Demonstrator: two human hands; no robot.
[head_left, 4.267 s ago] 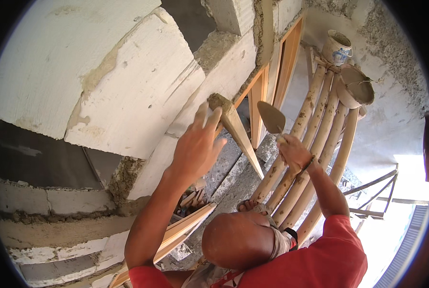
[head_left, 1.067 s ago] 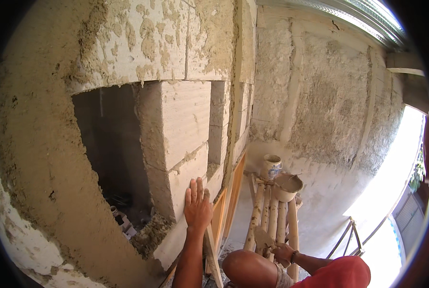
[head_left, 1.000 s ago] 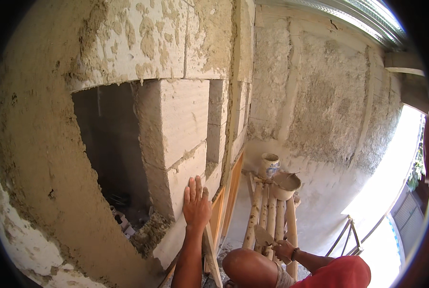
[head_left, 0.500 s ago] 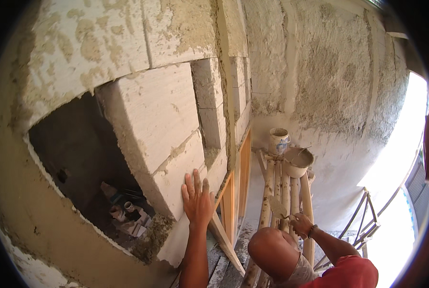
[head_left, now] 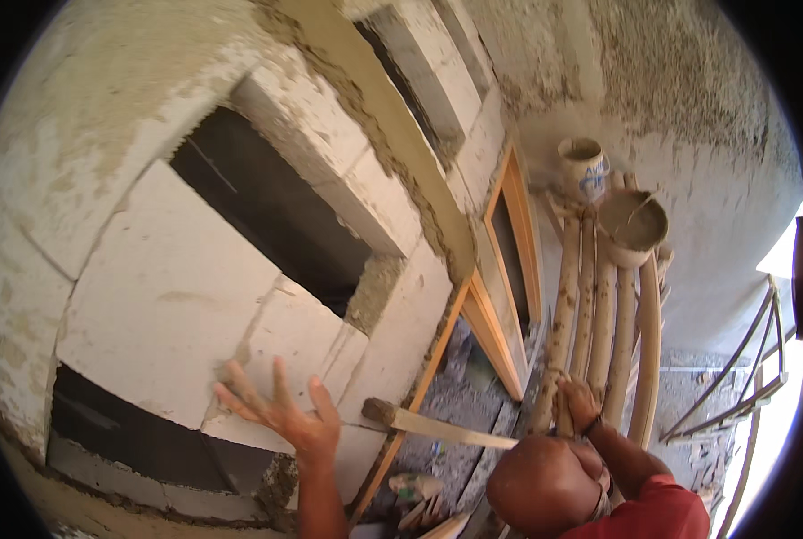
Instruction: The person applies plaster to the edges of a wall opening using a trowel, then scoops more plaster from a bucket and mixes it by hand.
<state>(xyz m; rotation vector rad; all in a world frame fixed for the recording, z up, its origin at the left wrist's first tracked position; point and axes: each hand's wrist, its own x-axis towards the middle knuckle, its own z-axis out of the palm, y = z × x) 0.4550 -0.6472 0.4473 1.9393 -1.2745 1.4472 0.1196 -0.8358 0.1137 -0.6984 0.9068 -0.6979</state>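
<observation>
We see the smooth white rectangular block [head_left: 301,334] in the wall, between two dark openings [head_left: 271,211]; before it our left hand [head_left: 295,420] has its grip widely spread, contact unclear; our right hand [head_left: 581,406] is at the round wooden poles [head_left: 603,310], its grip we cannot tell; farther, the pale round bucket [head_left: 628,256] stands there.

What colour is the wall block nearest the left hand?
Off-white; the wall block shows best in the head view, the only one.
</observation>
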